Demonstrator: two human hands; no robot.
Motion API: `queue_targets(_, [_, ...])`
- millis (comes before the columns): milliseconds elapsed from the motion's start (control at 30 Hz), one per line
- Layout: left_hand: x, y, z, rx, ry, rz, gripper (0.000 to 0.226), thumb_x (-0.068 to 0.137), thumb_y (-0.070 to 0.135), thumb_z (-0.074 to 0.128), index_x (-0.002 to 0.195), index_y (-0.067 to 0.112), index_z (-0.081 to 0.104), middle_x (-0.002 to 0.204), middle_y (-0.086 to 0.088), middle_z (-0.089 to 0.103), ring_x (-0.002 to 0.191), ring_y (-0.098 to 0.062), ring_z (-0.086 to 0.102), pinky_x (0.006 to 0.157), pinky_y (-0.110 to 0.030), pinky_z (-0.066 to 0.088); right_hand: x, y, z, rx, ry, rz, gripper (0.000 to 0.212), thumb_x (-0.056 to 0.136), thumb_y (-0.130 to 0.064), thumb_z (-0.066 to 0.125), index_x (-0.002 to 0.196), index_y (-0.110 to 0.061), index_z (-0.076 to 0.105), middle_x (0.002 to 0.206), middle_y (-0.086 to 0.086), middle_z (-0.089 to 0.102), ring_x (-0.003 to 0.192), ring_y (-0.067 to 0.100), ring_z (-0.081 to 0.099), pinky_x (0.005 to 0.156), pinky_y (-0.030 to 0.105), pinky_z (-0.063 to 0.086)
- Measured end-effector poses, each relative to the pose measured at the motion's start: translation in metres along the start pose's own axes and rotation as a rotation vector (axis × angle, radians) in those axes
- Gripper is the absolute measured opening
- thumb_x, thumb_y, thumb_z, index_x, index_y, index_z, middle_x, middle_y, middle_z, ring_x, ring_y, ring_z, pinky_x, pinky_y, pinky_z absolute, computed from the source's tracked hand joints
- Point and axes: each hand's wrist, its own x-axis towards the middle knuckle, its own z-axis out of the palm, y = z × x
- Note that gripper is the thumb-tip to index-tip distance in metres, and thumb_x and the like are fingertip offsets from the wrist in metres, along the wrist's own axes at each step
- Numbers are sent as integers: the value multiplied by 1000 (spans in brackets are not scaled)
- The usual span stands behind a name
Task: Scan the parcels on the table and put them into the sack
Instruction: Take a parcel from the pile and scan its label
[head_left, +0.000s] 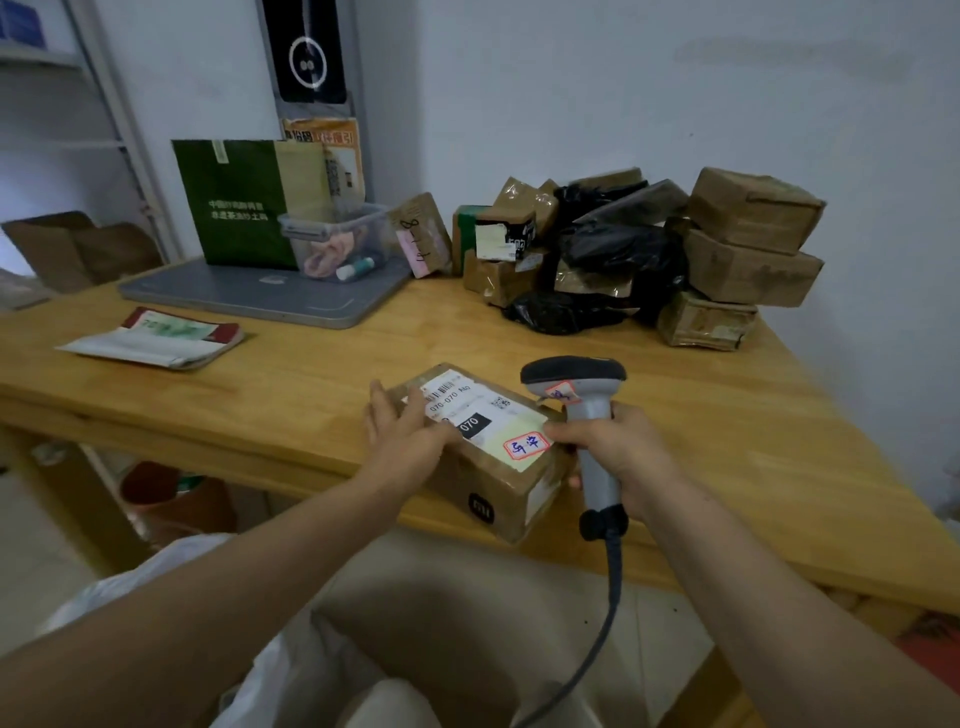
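A brown cardboard parcel (498, 488) with a white shipping label lies at the wooden table's (291, 384) front edge, partly overhanging it. My left hand (405, 436) rests flat on the parcel's left side, fingers straight. My right hand (618, 452) grips the handle of a grey barcode scanner (576, 384), whose dark head sits just above the parcel's right end. A white sack (270, 670) lies below the table near my legs. A heap of brown boxes and black bagged parcels (639, 260) sits at the table's back right.
A closed grey laptop (260, 296) at the back left carries a clear plastic bin (337, 244) and a green paper bag (234, 202). A booklet (156, 338) lies on the left. The scanner cable (597, 623) hangs toward my lap. White wall on the right.
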Motion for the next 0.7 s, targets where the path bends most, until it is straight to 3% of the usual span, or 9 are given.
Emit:
queue_targets(67, [-13, -8, 1, -114, 98, -53, 82, 87, 23, 68, 152, 30, 19, 159, 2, -9, 146, -26, 7, 118, -47, 19, -1, 2, 6, 10, 8, -2, 35, 79, -10, 76, 106, -6, 55, 89, 13, 64, 63, 22, 60, 40, 24, 45])
queue_targets(133, [-26, -13, -2, -314, 122, -210, 71, 84, 26, 73, 142, 27, 33, 151, -5, 23, 136, -29, 30, 109, -51, 34, -5, 5, 12, 13, 4, -8, 28, 80, -10, 75, 98, -9, 54, 87, 11, 63, 64, 21, 59, 40, 25, 45])
queue_targets(200, [-39, -11, -6, -533, -34, -433, 43, 86, 28, 70, 122, 20, 48, 123, -6, 51, 118, -30, 49, 93, -50, 45, -11, 8, 18, 20, -2, -27, 25, 80, -9, 74, 87, -14, 51, 84, 10, 62, 63, 20, 58, 41, 25, 44])
queue_targets(267, [-47, -10, -16, -652, -167, -547, 31, 86, 26, 69, 109, 13, 52, 106, -14, 60, 99, -32, 61, 78, -48, 51, -17, 9, 23, 13, -26, -45, 24, 81, -9, 74, 84, -15, 51, 80, 8, 61, 61, 19, 57, 43, 27, 45])
queue_targets(367, [-50, -13, -38, -664, -146, -484, 34, 81, 18, 72, 109, 5, 57, 100, -19, 67, 91, -32, 65, 65, -41, 54, -31, 7, 31, -24, -57, -93, 19, 82, -17, 74, 84, -16, 55, 76, 3, 62, 61, 17, 58, 49, 29, 50])
queue_targets(467, [-44, -13, -66, -546, -3, -310, 39, 75, 12, 77, 110, 5, 64, 90, -11, 74, 89, -25, 68, 73, -38, 56, -47, 2, 42, -17, -71, -190, 18, 83, -24, 74, 85, -15, 59, 67, 2, 62, 55, 14, 58, 46, 25, 50])
queue_targets(600, [-34, -9, -101, -376, 171, -147, 50, 73, 7, 80, 117, 7, 56, 100, -6, 70, 94, -22, 66, 87, -42, 55, -68, -13, 58, 45, -245, -248, 17, 84, -23, 72, 86, -10, 61, 64, 6, 66, 47, 14, 56, 45, 25, 48])
queue_targets(700, [-26, -15, -120, -312, 198, -119, 49, 71, 10, 81, 114, 9, 57, 102, -6, 70, 95, -22, 66, 83, -38, 55, -76, -20, 72, 46, -352, -275, 14, 83, -16, 72, 83, -7, 62, 59, 7, 63, 43, 16, 52, 43, 25, 45])
